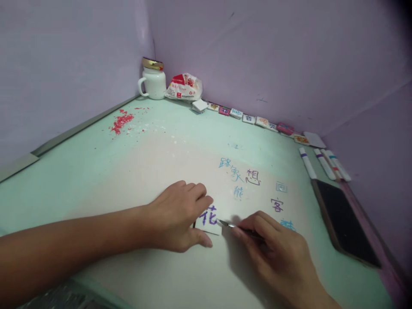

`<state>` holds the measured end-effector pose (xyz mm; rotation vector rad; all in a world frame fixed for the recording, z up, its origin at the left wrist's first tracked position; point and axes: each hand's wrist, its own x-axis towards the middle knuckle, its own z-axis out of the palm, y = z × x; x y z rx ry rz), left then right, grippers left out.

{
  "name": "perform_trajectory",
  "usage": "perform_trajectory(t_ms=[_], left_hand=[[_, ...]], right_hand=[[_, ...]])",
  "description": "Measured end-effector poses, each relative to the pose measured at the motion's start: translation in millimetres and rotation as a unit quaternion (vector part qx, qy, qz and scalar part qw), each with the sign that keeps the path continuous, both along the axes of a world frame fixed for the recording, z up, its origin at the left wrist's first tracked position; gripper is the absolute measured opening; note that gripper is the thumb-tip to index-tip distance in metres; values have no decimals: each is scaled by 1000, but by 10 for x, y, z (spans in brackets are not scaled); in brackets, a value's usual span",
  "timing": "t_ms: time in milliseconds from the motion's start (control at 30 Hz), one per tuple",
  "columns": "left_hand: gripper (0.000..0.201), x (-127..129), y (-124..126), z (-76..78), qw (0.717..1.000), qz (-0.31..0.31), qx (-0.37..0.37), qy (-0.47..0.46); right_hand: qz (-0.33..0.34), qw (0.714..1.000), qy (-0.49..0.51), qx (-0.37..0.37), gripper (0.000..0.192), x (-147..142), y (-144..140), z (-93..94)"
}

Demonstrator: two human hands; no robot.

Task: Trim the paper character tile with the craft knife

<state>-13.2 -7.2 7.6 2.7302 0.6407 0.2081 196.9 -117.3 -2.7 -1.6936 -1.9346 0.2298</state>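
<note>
Right hand [278, 249] in pinch grip

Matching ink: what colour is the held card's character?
The character is purple; head view shows it best.

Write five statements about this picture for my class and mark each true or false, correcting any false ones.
1. The left hand is at the left side of a white card with purple writing. True.
2. The right hand holds a pair of scissors. False: the right hand holds a thin metal-tipped tool.
3. A phone with a dark screen lies to the right of the right hand. True.
4. The white mug has no lid. False: the white mug has a gold-coloured lid on it.
5. Red marks show on the table in front of the mug. True.
</note>
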Motion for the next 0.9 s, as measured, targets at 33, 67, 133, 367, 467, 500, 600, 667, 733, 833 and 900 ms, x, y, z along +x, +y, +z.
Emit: perform_trajectory(t_ms=[33,67,133,367,467,500,600,667,733,833,900], left_hand=[[55,-1,-3,11,1000,3,1,2],[57,-4,-6,16,1000,5,2,1],[59,-13,-13,9,1000,6,4,-2],[61,-42,-53,-32,1000,7,14,15],[58,-47,-43,27,999,14,14,27],[57,-49,-32,49,1000,9,12,21],[54,-55,13,83,1000,-27,2,4],[49,-58,40,74,999,-51,-11,2],[45,-57,57,51,998,-57,-27,0],[43,-46,63,28,998,-50,-43,-4],[45,-35,62,26,998,-42,-46,-3]], right_hand=[[-8,1000,3,-5,19,-7,-4,5],[-16,1000,4,-11,19,-14,-7,10],[-27,999,5,-19,21,-25,-14,17],[-31,999,17,-22,22,-39,-18,41],[-19,999,19,-19,21,-44,-26,47],[-13,1000,19,-14,20,-48,-31,46],[-2,1000,7,5,19,-80,-49,34],[4,1000,-10,13,21,-116,-62,20],[4,1000,-27,14,23,-156,-72,4],[-8,999,-46,16,26,-202,-80,-18],[-13,998,-56,19,27,-214,-81,-28]])
